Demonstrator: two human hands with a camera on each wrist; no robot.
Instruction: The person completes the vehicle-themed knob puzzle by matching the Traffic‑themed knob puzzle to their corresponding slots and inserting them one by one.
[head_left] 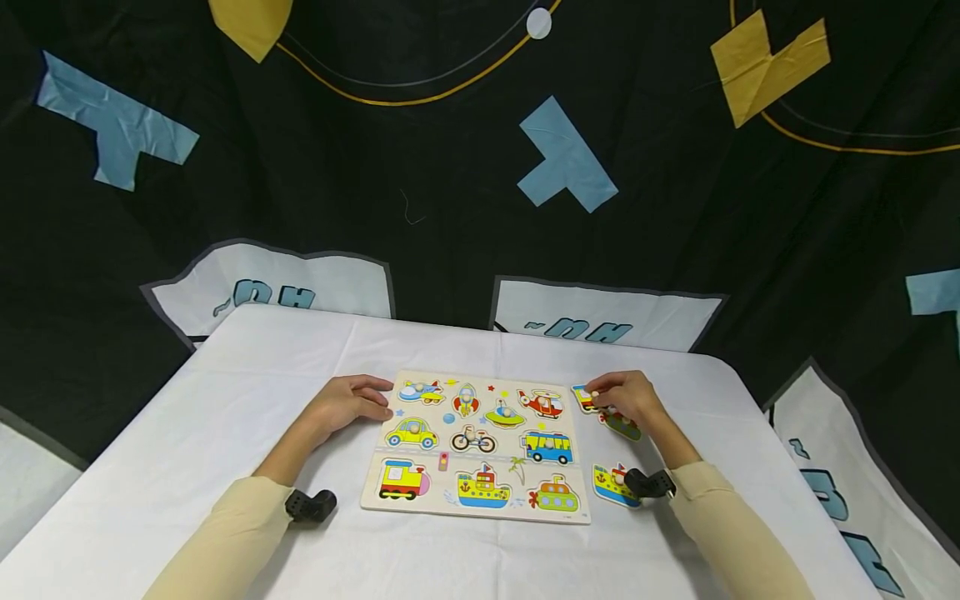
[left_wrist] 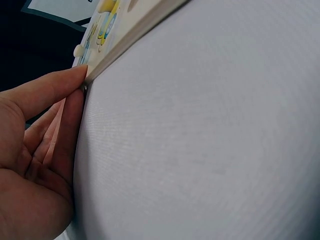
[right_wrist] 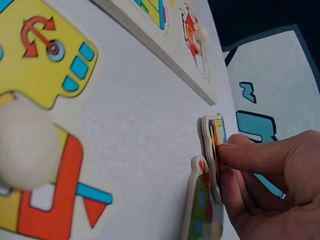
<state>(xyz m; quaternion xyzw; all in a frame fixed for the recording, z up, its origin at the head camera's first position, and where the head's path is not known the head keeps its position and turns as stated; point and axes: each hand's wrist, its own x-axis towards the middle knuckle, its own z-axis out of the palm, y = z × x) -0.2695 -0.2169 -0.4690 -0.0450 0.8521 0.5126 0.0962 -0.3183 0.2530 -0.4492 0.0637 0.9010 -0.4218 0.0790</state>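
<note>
A wooden peg puzzle board (head_left: 371,497) with vehicle pictures lies flat on the white table. At its left edge, the fingertips of my left hand (head_left: 343,407) touch the side near the upper corner, fingers nearly straight. Off the board's upper right corner, my right hand (head_left: 628,395) pinches a train puzzle piece (right_wrist: 212,135) between thumb and fingers. The train piece overlaps a green submarine piece (head_left: 622,427), which has a red propeller. Nearer me, under the right wrist, lies a yellow and blue boat piece (head_left: 609,483).
Knobbed pieces such as the helicopter (head_left: 542,404), bus (head_left: 547,447) and car (head_left: 411,433) sit in the board. Its bottom row shows train, boat and submarine pictures without knobs. A dark curtain (head_left: 450,250) hangs behind the table (head_left: 435,558).
</note>
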